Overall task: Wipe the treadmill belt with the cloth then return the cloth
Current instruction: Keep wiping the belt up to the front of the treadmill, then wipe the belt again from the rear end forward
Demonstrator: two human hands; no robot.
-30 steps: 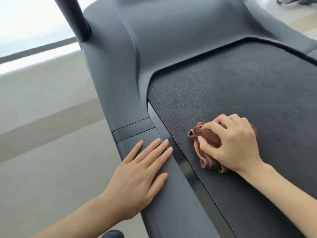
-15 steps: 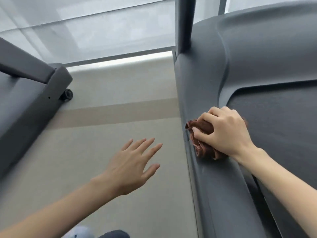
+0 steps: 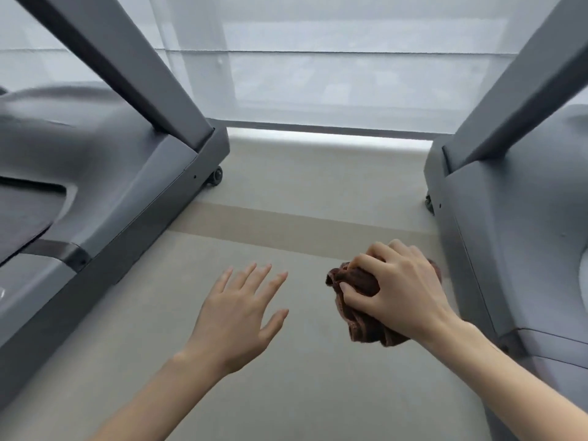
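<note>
Right hand [image 3: 402, 291] clutches bunched brown cloth [image 3: 359, 300] at lower right of frame over floor, off treadmill [image 3: 515, 233] at right edge, left hand [image 3: 237, 316] spread wide holding nothing; looks like return step, next needs finding the cloth's spot.

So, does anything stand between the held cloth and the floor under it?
Nothing visible does. The right hand grips the cloth above bare floor between the left treadmill and the right treadmill. The open left hand hovers beside it, apart, not under it. Where the cloth belongs is not shown.
</note>
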